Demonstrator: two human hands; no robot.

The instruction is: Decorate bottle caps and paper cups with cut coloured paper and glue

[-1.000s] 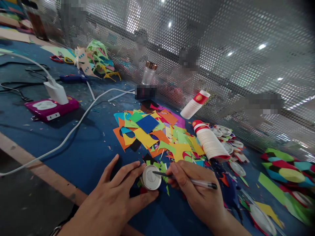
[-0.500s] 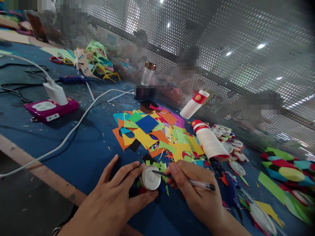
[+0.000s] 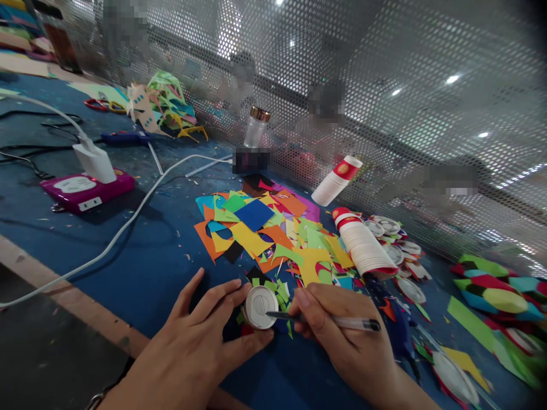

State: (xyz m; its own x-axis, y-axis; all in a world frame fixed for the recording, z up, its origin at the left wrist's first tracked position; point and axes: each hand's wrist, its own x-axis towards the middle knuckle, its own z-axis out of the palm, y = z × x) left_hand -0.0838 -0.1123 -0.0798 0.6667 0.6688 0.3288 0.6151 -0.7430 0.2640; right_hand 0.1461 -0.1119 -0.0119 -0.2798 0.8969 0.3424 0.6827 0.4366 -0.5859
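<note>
A white paper cup sits on the blue table with its round, rimmed base facing up. Dark pencil-like lines form a striped round patch on that base. My left hand steadies the cup between thumb and index finger, its other fingers spread over the table. In my right hand is a pen with a clear barrel and black end, pinched between thumb and fingers. Its tip meets the cup's base at the right part of the drawn patch. Colored paper scraps lie just beyond both hands.
Stacked paper cups lie right of the scraps, with another cup stack behind. A blue glue gun and cut cup bases are at right. A purple power strip and white cable occupy the left. Perforated metal panel stands behind.
The pen tip has moved down and slightly right on the cup's base, and my right hand shifted a little with it. More lines show in the patch. My left hand stays in place.
</note>
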